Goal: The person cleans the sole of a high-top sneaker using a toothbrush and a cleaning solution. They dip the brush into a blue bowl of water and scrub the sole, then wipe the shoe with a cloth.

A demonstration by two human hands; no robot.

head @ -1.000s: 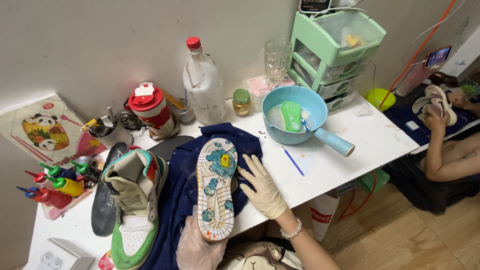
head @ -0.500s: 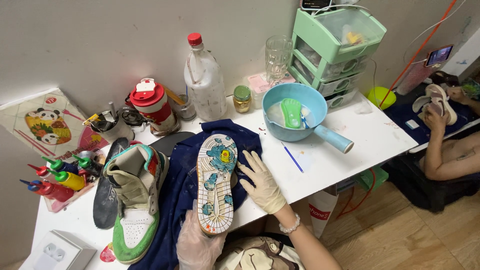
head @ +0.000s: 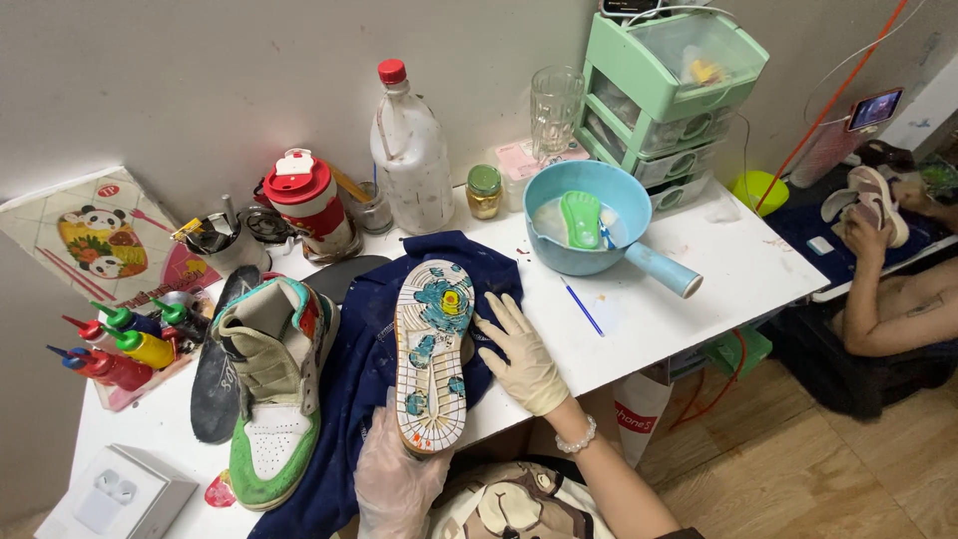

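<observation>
A shoe lies upside down on a dark blue cloth in the middle of the white table, with its painted sole facing up. The left hand, in a thin clear glove, wraps around the heel end at 6 o'clock and holds it. The right hand, in a cream glove, lies flat and open on the cloth, touching the shoe's side at 3 o'clock; it grips nothing.

At 9 o'clock from the shoe stands a green and white high-top shoe. Past it are small squeeze bottles with red, green and yellow bodies. At 10 o'clock a flat square package with a panda picture leans on the wall. At 8 o'clock sits a small white box.

At 12 o'clock stands a tall clear bottle with a red cap. At 11 o'clock is a red-lidded jar. At 1 o'clock a blue bowl with a handle holds a green brush. Behind it are green plastic drawers.
</observation>
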